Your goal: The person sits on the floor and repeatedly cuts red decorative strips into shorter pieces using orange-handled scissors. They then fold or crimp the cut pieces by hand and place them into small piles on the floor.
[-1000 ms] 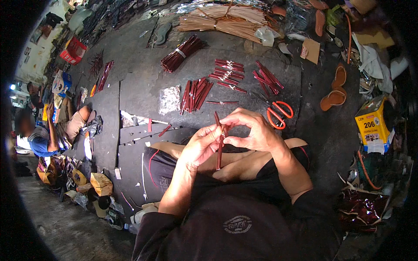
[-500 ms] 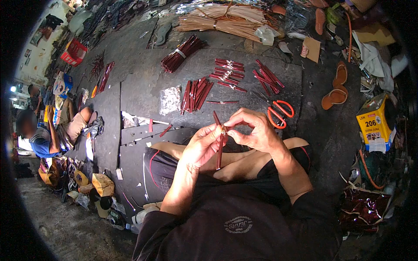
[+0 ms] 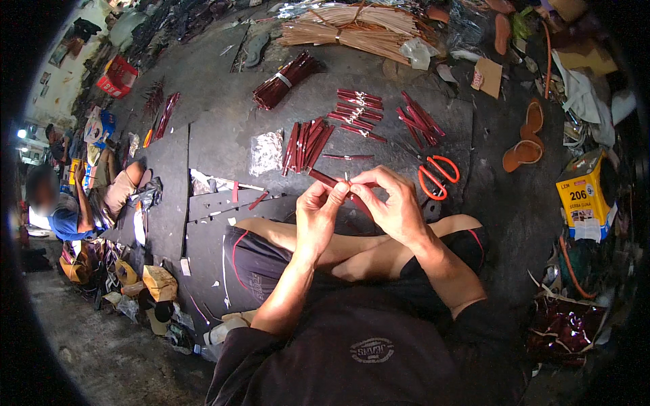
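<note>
A dark red glossy strap (image 3: 323,178) slants across between my hands, over my crossed legs. My left hand (image 3: 318,220) pinches it between thumb and fingers. From the other side my right hand (image 3: 391,206) closes thumb and forefinger on the same strap, its fingertips meeting the left thumb. A small shiny metal piece (image 3: 347,176) sticks up at the pinch; its shape is too small to make out. Beyond the hands lie a single strap (image 3: 348,157), a loose pile of straps (image 3: 308,145) and a row of straps with metal pieces (image 3: 359,111).
Orange-handled scissors (image 3: 439,177) lie right of my hands, near another strap pile (image 3: 420,122). A clear bag of shiny pieces (image 3: 266,153) and a tied bundle (image 3: 284,80) lie beyond. Sandals (image 3: 523,154) and a yellow box (image 3: 582,196) stand right. Another person (image 3: 68,216) sits left.
The strap has turned from nearly upright to a slant, its far end now pointing up and left. Both hands have shifted slightly and still pinch it.
</note>
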The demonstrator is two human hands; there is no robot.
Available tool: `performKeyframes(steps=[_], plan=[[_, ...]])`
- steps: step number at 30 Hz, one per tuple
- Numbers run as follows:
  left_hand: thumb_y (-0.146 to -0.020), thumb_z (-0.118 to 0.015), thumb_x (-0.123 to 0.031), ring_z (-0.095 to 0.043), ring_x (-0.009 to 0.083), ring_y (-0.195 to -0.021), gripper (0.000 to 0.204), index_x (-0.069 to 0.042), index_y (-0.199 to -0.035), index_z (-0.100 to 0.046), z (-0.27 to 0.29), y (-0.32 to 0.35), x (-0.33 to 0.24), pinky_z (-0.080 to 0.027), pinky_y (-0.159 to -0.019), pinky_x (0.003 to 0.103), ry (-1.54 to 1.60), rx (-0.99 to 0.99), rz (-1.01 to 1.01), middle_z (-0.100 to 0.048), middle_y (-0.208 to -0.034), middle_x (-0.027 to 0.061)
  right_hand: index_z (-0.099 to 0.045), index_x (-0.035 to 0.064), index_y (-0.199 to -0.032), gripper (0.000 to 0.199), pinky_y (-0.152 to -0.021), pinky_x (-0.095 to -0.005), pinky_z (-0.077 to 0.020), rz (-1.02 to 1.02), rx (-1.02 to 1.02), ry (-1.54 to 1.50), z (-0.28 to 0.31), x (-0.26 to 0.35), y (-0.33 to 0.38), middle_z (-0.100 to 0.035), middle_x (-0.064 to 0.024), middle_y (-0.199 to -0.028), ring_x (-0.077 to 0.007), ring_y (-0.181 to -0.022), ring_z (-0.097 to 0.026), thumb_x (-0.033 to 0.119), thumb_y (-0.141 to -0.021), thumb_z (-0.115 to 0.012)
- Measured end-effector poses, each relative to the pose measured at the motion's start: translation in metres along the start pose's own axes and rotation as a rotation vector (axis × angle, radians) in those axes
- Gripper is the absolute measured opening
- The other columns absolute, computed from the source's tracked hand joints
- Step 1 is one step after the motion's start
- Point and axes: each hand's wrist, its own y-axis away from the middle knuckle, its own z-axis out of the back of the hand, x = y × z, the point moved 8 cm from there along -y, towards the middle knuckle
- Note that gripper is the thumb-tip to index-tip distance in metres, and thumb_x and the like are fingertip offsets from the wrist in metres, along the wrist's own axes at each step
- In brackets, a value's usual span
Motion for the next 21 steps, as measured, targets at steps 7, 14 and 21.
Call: performKeyframes(steps=[7, 14, 21], plan=[[-0.097, -0.061, -0.02, -0.063, 0.0109, -0.087, 0.026, 0.0, -0.113, -0.066, 0.014, -0.006, 0.022, -0.051, -0.083, 0.027, 0.3, -0.155, 0.133, -0.069, -0.105, 0.0068, -0.061, 0.001, -0.106, 0.013, -0.083, -0.0283, -0.0505, -0.239, -0.111, -0.524, 0.014, -0.03, 0.006, -0.065, -0.0058, -0.1, -0.0129, -0.094, -0.063, 0.008, -0.095, -0.062], [-0.099, -0.057, -0.019, -0.065, 0.0137, -0.093, 0.031, 0.0, -0.123, -0.06, 0.011, -0.002, 0.022, -0.052, -0.085, 0.028, 0.457, -0.102, 0.116, -0.067, -0.11, 0.0081, -0.057, 0.001, -0.104, 0.009, -0.079, -0.0308, -0.0524, -0.111, 0.069, -0.341, -0.012, -0.018, 0.011, -0.065, -0.011, -0.095, -0.0183, -0.089, -0.067, 0.006, -0.097, -0.057], [-0.099, -0.056, -0.019, -0.066, 0.0148, -0.094, 0.03, -0.001, -0.123, -0.061, 0.009, 0.003, 0.017, -0.054, -0.087, 0.031, 0.426, -0.004, 0.071, -0.066, -0.116, 0.0107, -0.061, 0.0006, -0.103, 0.009, -0.073, -0.031, -0.0548, -0.037, 0.091, -0.264, -0.013, -0.012, 0.007, -0.066, -0.0113, -0.092, -0.0199, -0.086, -0.07, 0.004, -0.096, -0.056]])
